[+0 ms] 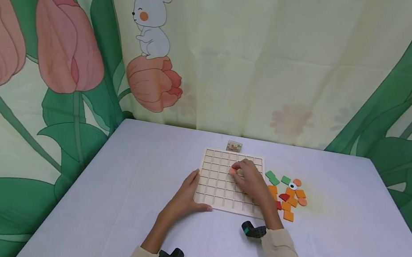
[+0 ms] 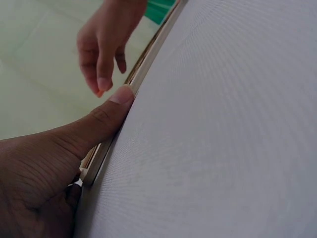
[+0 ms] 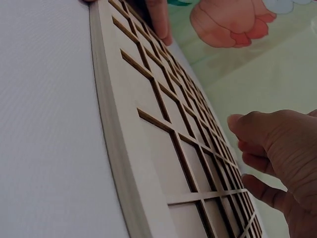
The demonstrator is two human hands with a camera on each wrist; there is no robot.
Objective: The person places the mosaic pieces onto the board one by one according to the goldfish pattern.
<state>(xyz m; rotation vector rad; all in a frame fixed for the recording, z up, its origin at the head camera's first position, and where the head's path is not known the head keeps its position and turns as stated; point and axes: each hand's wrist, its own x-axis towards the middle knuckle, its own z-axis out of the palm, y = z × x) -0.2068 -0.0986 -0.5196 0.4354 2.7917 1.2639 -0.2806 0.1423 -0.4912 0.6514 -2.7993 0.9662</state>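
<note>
A square wooden grid board (image 1: pixel 214 201) lies on the table. My left hand (image 1: pixel 186 195) braces its near-left corner, fingers straight along the left side and thumb stretched along the front edge; the left wrist view shows that thumb (image 2: pixel 99 119) against the rim. Over the middle of the grid, my right hand (image 1: pixel 250 181) pinches a round orange piece (image 1: pixel 232 171) between thumb and fingertips. An orange sliver of it shows beneath the fingertips in the left wrist view. In the right wrist view the right hand (image 3: pixel 282 153) is beside the grid, the piece hidden.
Right of the board lie loose pieces: green tiles (image 1: pixel 273 177), several orange squares (image 1: pixel 289 216), red pieces (image 1: pixel 284 197), orange rounds (image 1: pixel 302 201) and a white eye piece (image 1: pixel 292 186). A small patterned card (image 1: pixel 233 146) sits behind the board. A printed curtain (image 1: pixel 240 62) hangs behind the table.
</note>
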